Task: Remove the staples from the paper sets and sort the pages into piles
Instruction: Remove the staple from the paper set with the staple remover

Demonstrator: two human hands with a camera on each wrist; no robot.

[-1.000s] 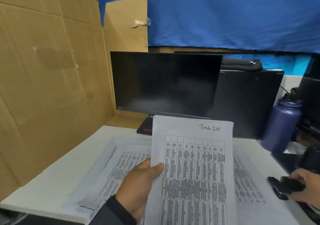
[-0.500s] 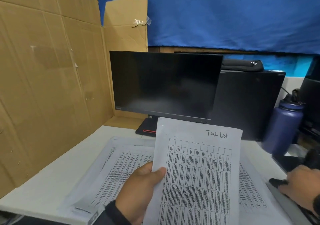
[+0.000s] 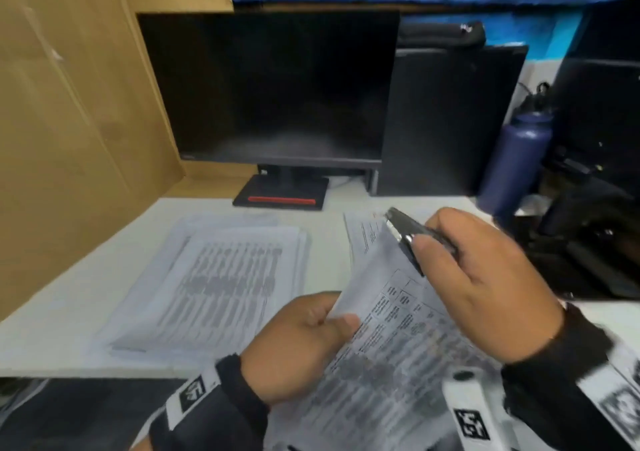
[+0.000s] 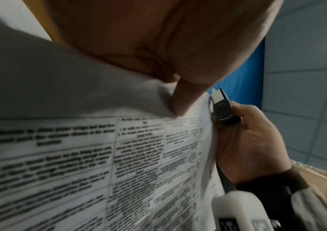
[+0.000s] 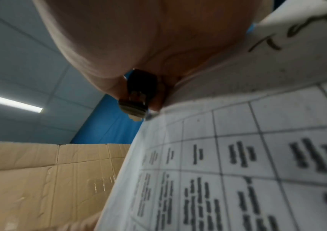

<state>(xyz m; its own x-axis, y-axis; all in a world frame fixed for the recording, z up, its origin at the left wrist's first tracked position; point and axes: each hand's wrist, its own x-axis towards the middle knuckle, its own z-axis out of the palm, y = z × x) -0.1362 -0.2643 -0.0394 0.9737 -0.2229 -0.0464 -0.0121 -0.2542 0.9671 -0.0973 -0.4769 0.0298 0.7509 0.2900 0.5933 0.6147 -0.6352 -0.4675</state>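
A printed paper set [image 3: 391,332] with a table on it is held tilted above the desk's near edge. My left hand [image 3: 304,332] pinches its left edge, thumb on the front [image 4: 180,100]. My right hand [image 3: 485,277] grips a black and metal staple remover [image 3: 407,234], whose tip sits at the set's upper corner [image 4: 217,96]. In the right wrist view the staple remover [image 5: 136,96] pokes out past my fingers beside the paper set [image 5: 237,156]. I cannot make out the staple itself.
A pile of printed pages [image 3: 221,277] lies on the white desk [image 3: 69,312] to the left; another sheet [image 3: 363,235] lies behind the held set. A black monitor [image 3: 270,86], a dark panel [image 3: 446,121] and a blue bottle [image 3: 512,163] stand behind. Cardboard [image 3: 69,121] walls off the left.
My right hand picked the staple remover up from the desk's right side and brought it to the set's top corner. The set has dropped lower and tilted; the head view now looks further down.
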